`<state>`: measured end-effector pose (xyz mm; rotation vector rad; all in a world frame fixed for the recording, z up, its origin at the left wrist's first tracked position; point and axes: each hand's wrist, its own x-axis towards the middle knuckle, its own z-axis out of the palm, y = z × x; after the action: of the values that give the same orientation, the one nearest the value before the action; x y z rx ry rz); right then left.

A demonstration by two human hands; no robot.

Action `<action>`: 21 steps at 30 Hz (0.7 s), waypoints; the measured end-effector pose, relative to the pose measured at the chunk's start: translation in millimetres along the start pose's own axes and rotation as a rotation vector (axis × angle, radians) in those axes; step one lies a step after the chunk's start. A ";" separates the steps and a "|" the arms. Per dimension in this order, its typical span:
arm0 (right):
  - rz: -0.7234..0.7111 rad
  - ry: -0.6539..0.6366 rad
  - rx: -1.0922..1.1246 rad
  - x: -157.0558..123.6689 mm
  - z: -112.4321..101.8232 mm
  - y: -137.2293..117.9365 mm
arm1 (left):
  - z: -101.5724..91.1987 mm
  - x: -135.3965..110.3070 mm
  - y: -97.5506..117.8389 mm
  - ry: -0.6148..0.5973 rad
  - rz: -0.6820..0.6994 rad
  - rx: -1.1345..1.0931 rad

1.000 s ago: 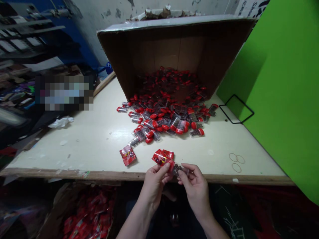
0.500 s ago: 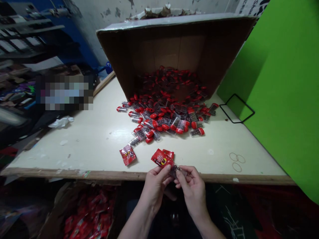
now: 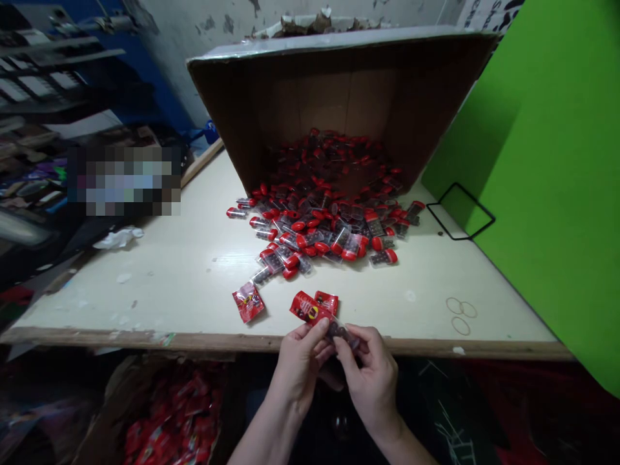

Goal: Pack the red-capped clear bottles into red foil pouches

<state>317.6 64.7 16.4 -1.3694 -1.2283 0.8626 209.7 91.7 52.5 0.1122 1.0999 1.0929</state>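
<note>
Here, my left hand (image 3: 300,369) pinches a red packet (image 3: 308,307) while my right hand (image 3: 371,381) closes on a clear sleeve of dark beads (image 3: 343,333), both just above the table's front edge (image 3: 194,341).

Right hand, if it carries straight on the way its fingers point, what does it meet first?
The clear end of the red-topped packet, which the right hand is pinching; the left hand seems to hold the same packet, though depth is unclear.
</note>
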 end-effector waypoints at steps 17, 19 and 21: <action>0.362 -0.088 0.394 2.7 3.4 -20.2 | 3.3 -9.8 8.1 -0.130 0.008 0.000; 0.368 -0.084 0.411 2.2 3.9 -19.7 | 5.0 -10.0 7.9 -0.147 0.014 -0.008; 0.364 -0.076 0.408 1.1 4.3 -18.9 | 5.5 -9.9 7.3 -0.183 0.004 -0.010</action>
<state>309.8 65.2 34.1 -1.2461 -0.8051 1.3491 208.9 90.3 65.9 0.2027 0.9305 1.0698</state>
